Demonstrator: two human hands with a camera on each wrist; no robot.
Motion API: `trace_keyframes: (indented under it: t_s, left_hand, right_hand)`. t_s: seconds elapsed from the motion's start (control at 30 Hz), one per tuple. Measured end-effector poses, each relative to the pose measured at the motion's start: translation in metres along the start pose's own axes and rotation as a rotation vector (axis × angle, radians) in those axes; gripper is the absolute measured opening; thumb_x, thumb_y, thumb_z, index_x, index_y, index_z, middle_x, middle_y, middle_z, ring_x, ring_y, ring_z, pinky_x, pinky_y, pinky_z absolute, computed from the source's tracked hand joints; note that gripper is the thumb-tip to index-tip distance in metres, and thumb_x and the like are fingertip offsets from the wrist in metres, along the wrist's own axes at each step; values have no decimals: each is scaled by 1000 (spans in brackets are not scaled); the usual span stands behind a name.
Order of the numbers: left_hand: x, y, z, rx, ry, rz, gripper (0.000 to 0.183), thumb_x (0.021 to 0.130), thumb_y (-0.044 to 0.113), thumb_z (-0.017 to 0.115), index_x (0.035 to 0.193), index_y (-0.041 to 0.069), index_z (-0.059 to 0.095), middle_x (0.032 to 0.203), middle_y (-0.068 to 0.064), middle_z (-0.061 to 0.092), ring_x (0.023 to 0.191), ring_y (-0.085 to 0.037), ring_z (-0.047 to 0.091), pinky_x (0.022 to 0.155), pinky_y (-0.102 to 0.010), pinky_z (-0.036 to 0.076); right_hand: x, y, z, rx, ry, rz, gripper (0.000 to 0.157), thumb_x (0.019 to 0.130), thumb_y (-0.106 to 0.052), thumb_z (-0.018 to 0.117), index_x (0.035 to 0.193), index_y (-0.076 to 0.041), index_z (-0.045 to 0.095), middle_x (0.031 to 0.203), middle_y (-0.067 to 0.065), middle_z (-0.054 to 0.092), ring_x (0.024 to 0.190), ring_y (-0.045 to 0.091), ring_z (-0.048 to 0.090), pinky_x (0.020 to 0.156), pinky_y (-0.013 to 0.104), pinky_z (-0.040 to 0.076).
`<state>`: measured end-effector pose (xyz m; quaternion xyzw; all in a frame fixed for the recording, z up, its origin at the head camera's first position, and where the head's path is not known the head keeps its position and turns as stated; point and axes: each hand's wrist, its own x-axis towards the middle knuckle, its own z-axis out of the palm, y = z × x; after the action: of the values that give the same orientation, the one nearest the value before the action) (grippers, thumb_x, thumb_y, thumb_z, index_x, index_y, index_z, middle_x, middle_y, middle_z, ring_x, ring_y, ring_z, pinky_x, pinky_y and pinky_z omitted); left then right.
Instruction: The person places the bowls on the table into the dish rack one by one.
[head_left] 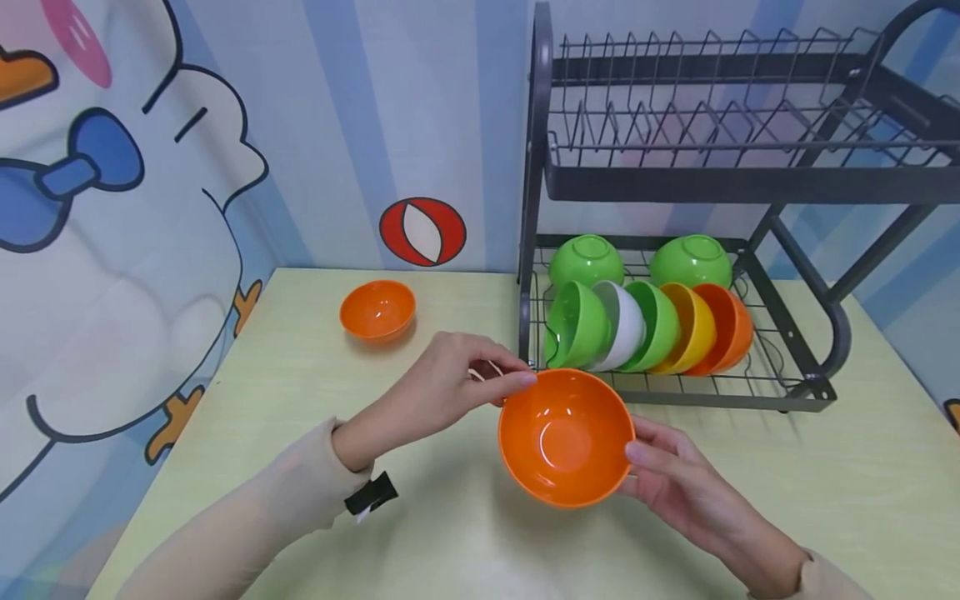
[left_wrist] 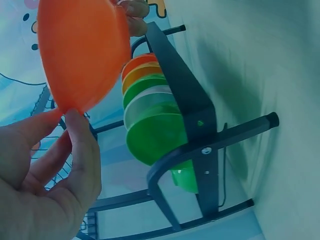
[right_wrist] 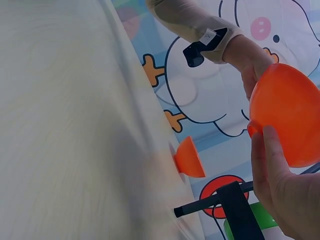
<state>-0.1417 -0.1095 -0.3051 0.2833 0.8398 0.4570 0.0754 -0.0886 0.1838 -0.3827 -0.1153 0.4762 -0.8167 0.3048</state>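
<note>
An orange bowl [head_left: 566,442] is held up over the table between both hands, its inside turned toward the head camera. My left hand [head_left: 442,387] pinches its upper left rim between thumb and fingers; the left wrist view shows this grip at the edge of the bowl [left_wrist: 82,55]. On the opposite side my right hand [head_left: 686,479] holds the rim, thumb in front and fingers behind, as the right wrist view shows on the outside of the bowl [right_wrist: 287,115]. A second orange bowl [head_left: 378,311] stands upright on the table at the back left.
A dark two-tier dish rack [head_left: 712,185] stands at the back right. On its lower tier, green, white, yellow and orange bowls lean in a row [head_left: 678,329], with two upturned green bowls [head_left: 587,260] behind. A cartoon-printed wall [head_left: 420,100] borders the table [head_left: 300,392].
</note>
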Motion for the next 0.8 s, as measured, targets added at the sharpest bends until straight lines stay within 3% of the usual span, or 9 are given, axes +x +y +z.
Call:
trace_keyframes:
  t_s: [0.1, 0.2, 0.37, 0.6, 0.8]
  left_hand:
    - [5, -8, 1, -42, 63, -32, 14, 94, 23, 72, 103, 12, 76, 84, 3, 70, 72, -12, 67, 65, -30, 59]
    - [11, -18, 1, -72, 184, -57, 18, 93, 21, 73, 106, 9, 69, 84, -1, 66, 76, -15, 67, 68, -31, 59]
    - [23, -32, 0, -150, 330, -148, 36, 91, 22, 75, 119, 7, 59, 102, -7, 62, 97, -21, 65, 81, -32, 59]
    - [35, -49, 0, -241, 336, -250, 40, 94, 23, 73, 129, 8, 61, 117, -8, 65, 106, -23, 65, 89, -34, 57]
    - [46, -58, 7, -418, 286, -311, 46, 95, 19, 70, 137, 5, 57, 124, -10, 66, 110, -23, 66, 90, -31, 56]
  right_hand:
    - [-2, -1, -3, -1, 16, -8, 35, 106, -12, 39, 136, -16, 59, 136, 7, 57, 115, 25, 62, 98, 39, 51]
    - [-3, -1, -6, -6, 38, -4, 35, 106, -13, 40, 135, -17, 58, 136, 7, 57, 116, 24, 62, 98, 39, 51]
    - [-6, -2, -8, -8, 69, 9, 34, 107, -14, 40, 133, -18, 60, 134, 6, 58, 114, 24, 63, 98, 38, 51]
    - [-10, -4, -11, -8, 110, 36, 32, 107, -15, 40, 131, -20, 61, 133, 4, 60, 113, 24, 63, 97, 38, 52]
    - [-14, -5, -15, -17, 142, 44, 31, 108, -16, 40, 131, -21, 60, 133, 3, 59, 114, 23, 63, 97, 38, 52]
